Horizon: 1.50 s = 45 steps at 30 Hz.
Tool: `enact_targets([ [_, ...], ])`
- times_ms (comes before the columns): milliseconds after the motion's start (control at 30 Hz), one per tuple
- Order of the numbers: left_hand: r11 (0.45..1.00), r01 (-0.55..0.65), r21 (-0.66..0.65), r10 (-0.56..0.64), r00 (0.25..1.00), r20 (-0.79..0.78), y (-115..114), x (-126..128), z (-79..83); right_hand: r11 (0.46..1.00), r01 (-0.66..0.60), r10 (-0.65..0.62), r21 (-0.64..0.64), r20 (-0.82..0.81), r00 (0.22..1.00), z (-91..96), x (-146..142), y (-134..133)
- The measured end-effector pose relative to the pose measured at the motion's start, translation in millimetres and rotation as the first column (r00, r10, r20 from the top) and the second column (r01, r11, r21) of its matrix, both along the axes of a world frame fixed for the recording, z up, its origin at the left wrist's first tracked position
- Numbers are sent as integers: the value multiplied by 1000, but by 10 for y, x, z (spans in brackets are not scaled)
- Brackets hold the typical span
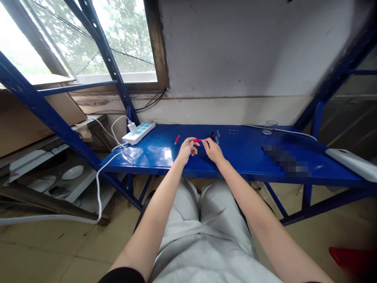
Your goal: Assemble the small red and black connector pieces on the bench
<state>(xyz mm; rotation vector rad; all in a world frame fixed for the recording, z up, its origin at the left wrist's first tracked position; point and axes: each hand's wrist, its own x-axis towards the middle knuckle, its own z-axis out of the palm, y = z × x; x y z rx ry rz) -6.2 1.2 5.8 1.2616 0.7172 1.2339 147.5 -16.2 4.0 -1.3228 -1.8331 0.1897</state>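
Observation:
Between my two hands, above the front half of the blue table [147,155], a slim red pen-like tube [197,140] lies level. My left hand [187,150] pinches its left end, with some fingers curled below. The fingertips of my right hand [212,149] close on its right end, where a small pale tip shows. To the left lies a second short red tube [177,139] with a pale end. Just behind my right hand are a small black and red piece [212,135] and several small clear pieces [217,136].
Several tiny metal pieces [233,131] lie in rows toward the back. A clear glass [269,127] stands at the back right, near a blurred-out dark object [284,159]. A white power strip [139,133] with cables sits at the left. Blue frame posts flank the table.

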Motion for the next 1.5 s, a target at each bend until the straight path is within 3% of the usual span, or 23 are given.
enact_targets([
  [467, 999, 48, 5, -48, 999, -16, -12, -1, -6, 1000, -29, 29, 5, -25, 999, -21, 26, 16],
  [967, 998, -58, 28, 59, 998, -25, 53, -3, -54, 996, -72, 80, 54, -180, 980, -96, 26, 71],
  [1200, 998, -55, 35, 55, 998, -21, 26, 0, -31, 994, -93, 99, 59, -114, 989, -37, 11, 29],
  [1500, 990, -139, 20, 139, 990, -28, -10, 2, 3, 993, -81, 89, 84, -99, 991, -21, 14, 2],
])
